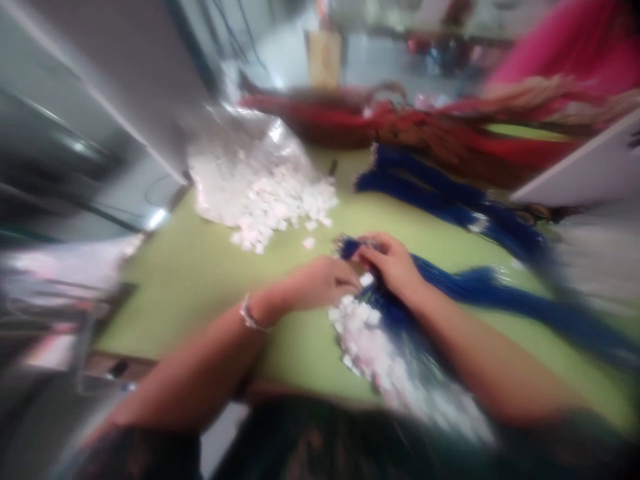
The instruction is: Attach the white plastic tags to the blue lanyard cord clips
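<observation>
Blue wire bundle [465, 285] on the green table [220, 293], tips lying just beyond the fingers of the right hand [391, 262]. From that hand its long axis runs off rightward, slanting somewhat toward the wearer. Right hand: palm down, fingers bent and, as far as blur allows, grasping the bundle close to its tips.

Left hand [327, 283]: just left of the right, fingers drawn together. Small white piece [367, 279] at its fingertips, between the two hands; pinched or merely next to them, cannot tell.

Key relation: bundle tips sit ahead and to the right of the left hand, close by; right hand is nearer, on top of the wires.

Nearer the wearer than both hands, between the forearms: cluster of white pieces [367, 337], trailing back and rightward alongside more blue strands. Attachment of each piece not resolvable.

Loose pile of white pieces [285, 200] beyond the left hand and to its left, spilling from a clear plastic bag [240, 137]. Left hand is the nearer to it. Second blue bundle [425, 190] lies beyond the right hand, well apart.
</observation>
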Demonstrator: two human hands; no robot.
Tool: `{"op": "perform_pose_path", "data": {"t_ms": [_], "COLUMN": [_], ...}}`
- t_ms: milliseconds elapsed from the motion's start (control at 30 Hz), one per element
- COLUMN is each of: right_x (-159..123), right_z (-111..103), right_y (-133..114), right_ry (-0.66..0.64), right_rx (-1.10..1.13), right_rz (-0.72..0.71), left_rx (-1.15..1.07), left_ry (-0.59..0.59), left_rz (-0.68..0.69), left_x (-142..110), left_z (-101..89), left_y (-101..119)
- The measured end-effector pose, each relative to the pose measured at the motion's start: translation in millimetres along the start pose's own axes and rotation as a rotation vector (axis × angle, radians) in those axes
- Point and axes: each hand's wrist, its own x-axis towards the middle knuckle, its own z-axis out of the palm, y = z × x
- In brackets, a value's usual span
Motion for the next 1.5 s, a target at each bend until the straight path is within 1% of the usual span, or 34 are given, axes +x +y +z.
{"op": "perform_pose_path", "data": {"t_ms": [33,133,167,200,300,333,400,467,567,667,767,833,900,967,1067,1167,1267,1400,1500], "right_x": [0,-3,-5,-6,-8,-8,-8,-7,-7,-7,-8,-9,-10,-11,-12,-13,-12,-10,-9], "right_z": [0,2,3,4,8,9,11,12,12,11,12,13,14,15,16,16,16,16,15], "right_y": [0,-2,-3,-4,-4,-4,-2,-1,-1,-2,-3,-3,-3,-2,-1,2,4,4,2], "right_ry": [-0.004,-0.04,-0.044,-0.038,-0.005,-0.005,-0.011,-0.002,0.011,0.0,0.018,0.036,0.048,0.066,0.113,0.136,0.131,0.138,0.141], "right_rx": [0.004,-0.051,-0.09,-0.135,-0.261,-0.29,-0.323,-0.328,-0.334,-0.345,-0.327,-0.313,-0.302,-0.296,-0.306,-0.339,-0.376,-0.411,-0.433], "right_rz": [-0.003,-0.008,-0.023,-0.044,-0.106,-0.124,-0.158,-0.182,-0.189,-0.189,-0.187,-0.2,-0.225,-0.245,-0.247,-0.25,-0.254,-0.214,-0.198], "left_rx": [0.061,0.346,0.418,0.467,0.494,0.491,0.459,0.363,0.088,-0.26,-0.642,-0.877,-1.042,-1.134,-1.176,-1.143,-1.025,-0.786,-0.689], "left_ry": [0.083,0.405,0.452,0.453,0.324,0.3,0.31,0.343,0.335,0.327,0.342,0.371,0.396,0.393,0.358,0.35,0.375,0.435,0.434], "left_rz": [-0.071,-0.349,-0.408,-0.438,-0.414,-0.4,-0.374,-0.344,-0.332,-0.408,-0.497,-0.516,-0.506,-0.488,-0.479,-0.48,-0.451,-0.379,-0.361], "left_x": [1,5,7,8,8,7,6,5,5,6,9,11,13,14,14,12,10,9,8], "left_z": [-7.0,-24.8,-27.9,-29.3,-27.5,-26.6,-26.6,-27.9,-26.4,-16.2,-2.6,4.3,8.3,10.2,11.6,13.5,15.8,18.0,17.8], "left_y": [-4,-23,-30,-37,-51,-53,-53,-47,-34,-25,-23,-23,-23,-22,-20,-21,-25,-36,-41]}}
